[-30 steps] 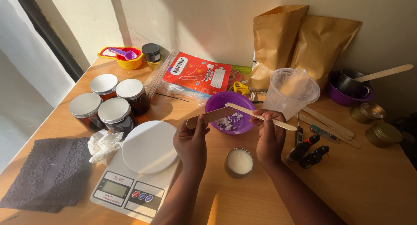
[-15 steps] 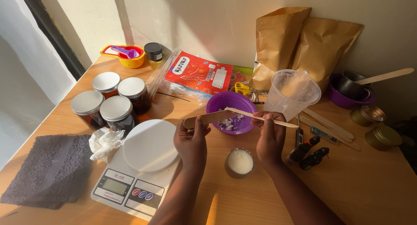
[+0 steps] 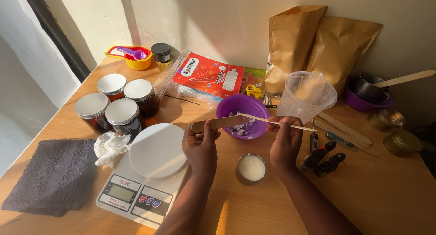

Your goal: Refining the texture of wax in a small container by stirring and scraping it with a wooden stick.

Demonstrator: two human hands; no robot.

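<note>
My left hand (image 3: 200, 144) holds a flat wooden stirring stick (image 3: 220, 123) by its near end, its far end over the purple bowl (image 3: 243, 109). My right hand (image 3: 285, 137) pinches a thin wooden skewer (image 3: 268, 120) that lies across the flat stick above the bowl. White flakes sit in the bowl. A small round tin of white wax (image 3: 251, 168) stands on the table between my two wrists.
A white kitchen scale (image 3: 145, 171) sits at the left front, with a crumpled tissue (image 3: 110, 148) and a dark cloth (image 3: 50, 173) beyond it. Several lidded amber jars (image 3: 120, 103) stand behind. A clear plastic cup (image 3: 306, 95), brown paper bags (image 3: 318, 44), scissors (image 3: 255, 92) and small tins (image 3: 402, 142) are to the right.
Both hands have shifted only slightly. The thin skewer has slid a little along the flat stick over the purple bowl.
</note>
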